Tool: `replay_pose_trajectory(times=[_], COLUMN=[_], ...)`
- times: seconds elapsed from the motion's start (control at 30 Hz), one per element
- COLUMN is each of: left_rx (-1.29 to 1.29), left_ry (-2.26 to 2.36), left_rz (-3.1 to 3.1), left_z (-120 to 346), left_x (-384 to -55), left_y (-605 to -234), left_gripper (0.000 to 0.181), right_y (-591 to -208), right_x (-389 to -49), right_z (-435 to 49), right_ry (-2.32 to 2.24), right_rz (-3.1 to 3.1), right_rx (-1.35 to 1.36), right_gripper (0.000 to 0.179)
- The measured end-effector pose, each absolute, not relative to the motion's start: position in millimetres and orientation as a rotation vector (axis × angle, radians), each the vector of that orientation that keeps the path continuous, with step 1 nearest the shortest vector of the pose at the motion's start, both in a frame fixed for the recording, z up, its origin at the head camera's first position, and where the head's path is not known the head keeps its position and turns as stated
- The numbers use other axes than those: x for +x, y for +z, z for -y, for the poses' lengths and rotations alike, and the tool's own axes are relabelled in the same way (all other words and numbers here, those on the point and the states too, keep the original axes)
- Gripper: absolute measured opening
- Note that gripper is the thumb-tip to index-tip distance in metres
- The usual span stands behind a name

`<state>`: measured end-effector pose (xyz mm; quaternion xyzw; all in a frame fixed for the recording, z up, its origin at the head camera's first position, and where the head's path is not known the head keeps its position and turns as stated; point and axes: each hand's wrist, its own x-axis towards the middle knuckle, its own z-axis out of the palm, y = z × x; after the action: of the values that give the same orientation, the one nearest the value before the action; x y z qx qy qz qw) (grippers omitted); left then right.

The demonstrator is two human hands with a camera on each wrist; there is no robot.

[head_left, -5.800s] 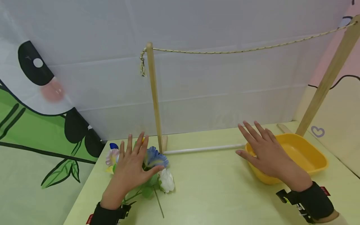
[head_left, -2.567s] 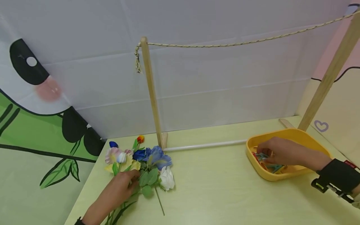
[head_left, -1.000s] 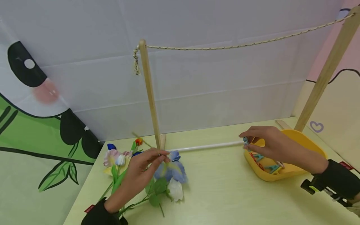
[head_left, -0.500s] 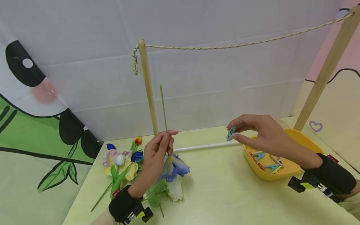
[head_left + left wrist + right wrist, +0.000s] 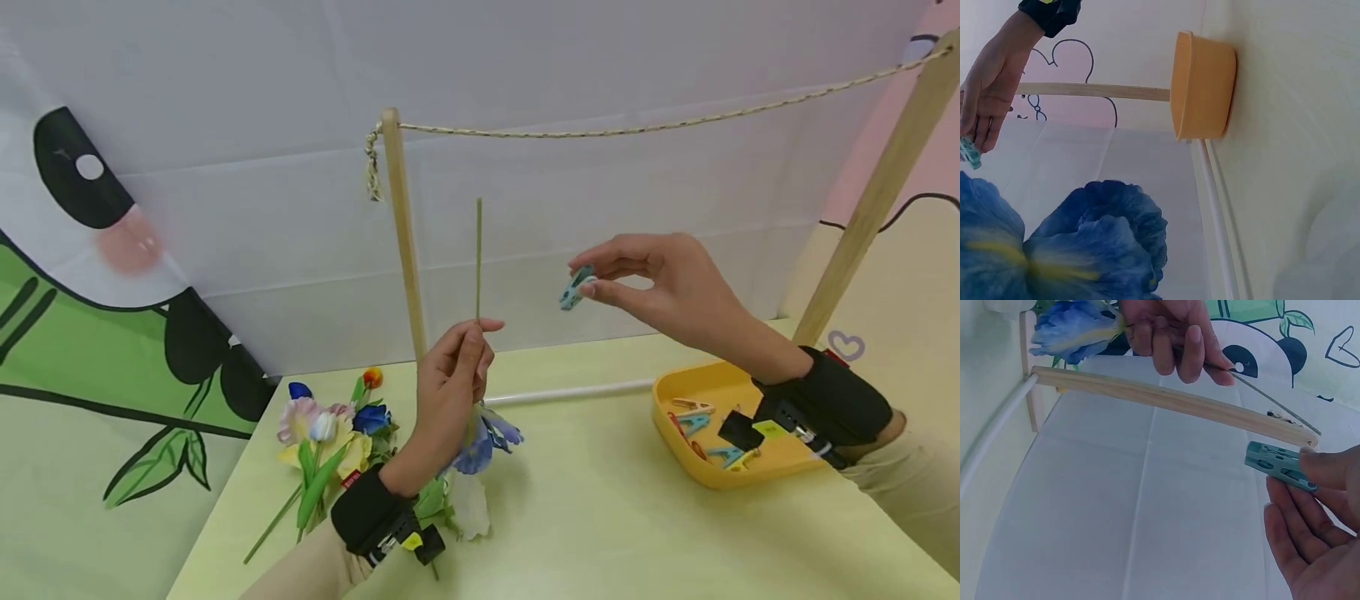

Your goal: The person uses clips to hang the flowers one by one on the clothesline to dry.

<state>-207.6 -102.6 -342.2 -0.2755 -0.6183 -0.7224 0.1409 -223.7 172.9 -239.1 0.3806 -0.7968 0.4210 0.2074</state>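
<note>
My left hand (image 5: 453, 375) pinches the stem of a blue artificial iris (image 5: 483, 442). The bare stem points up above the fingers and the bloom hangs upside down below them. In the left wrist view the iris's petals (image 5: 1091, 244) fill the lower left. My right hand (image 5: 667, 287) holds a teal clothespin (image 5: 576, 287) between thumb and fingers, at about the height of the stem and to its right. The right wrist view shows this clothespin (image 5: 1279, 464) gripped at one end. A rope (image 5: 600, 133) runs above both hands, touching neither.
Wooden posts (image 5: 405, 242) at left and right carry the rope, with a white rod (image 5: 570, 392) along the base. The yellow basin (image 5: 693, 471) at right holds several clothespins. More artificial flowers (image 5: 322, 429) lie on the table at left; a white flower (image 5: 468, 504) lies beneath the left hand.
From reaching into the flowers and basin, my hands have lifted out the iris and the clothespin. The iris now hangs bloom down, and both hands have risen and come closer together.
</note>
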Motion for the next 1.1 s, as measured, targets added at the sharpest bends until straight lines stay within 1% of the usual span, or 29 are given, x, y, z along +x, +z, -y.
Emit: replay_pose_trajectory(times=[0.13, 0.23, 0.37, 0.6, 0.83, 1.1], left_rx=[-0.773, -0.802, -0.826, -0.837, -0.818, -0.797], left_ry=[-2.049, -2.031, -2.038, -2.051, -1.996, -1.935], left_rz=[1.764, 1.743, 1.709, 1.654, 1.648, 1.630], left_z=[97.8, 95.3, 93.6, 92.2, 94.1, 98.9], left_x=[-214.3, -222.1, -231.3, -245.6, -259.9, -275.3], left_y=[-337.1, -332.1, -327.5, -321.2, -313.7, -306.3], left_gripper=[0.030, 0.031, 0.028, 0.027, 0.026, 0.027], right_y=[-214.6, -193.0, -168.1, -136.4, -116.9, -103.0], right_x=[-230.2, -236.9, -249.3, -275.0, -294.7, -308.8], right_z=[-160.6, -150.5, -135.8, -113.7, -101.4, -91.9], right_ry=[1.263, 1.248, 1.140, 1.058, 1.054, 1.133], right_rz=[2.104, 2.061, 2.055, 2.016, 2.017, 2.046], right_rx=[1.073, 1.077, 1.062, 1.078, 1.046, 1.065], right_gripper=[0.021, 0.018, 0.017, 0.017, 0.019, 0.020])
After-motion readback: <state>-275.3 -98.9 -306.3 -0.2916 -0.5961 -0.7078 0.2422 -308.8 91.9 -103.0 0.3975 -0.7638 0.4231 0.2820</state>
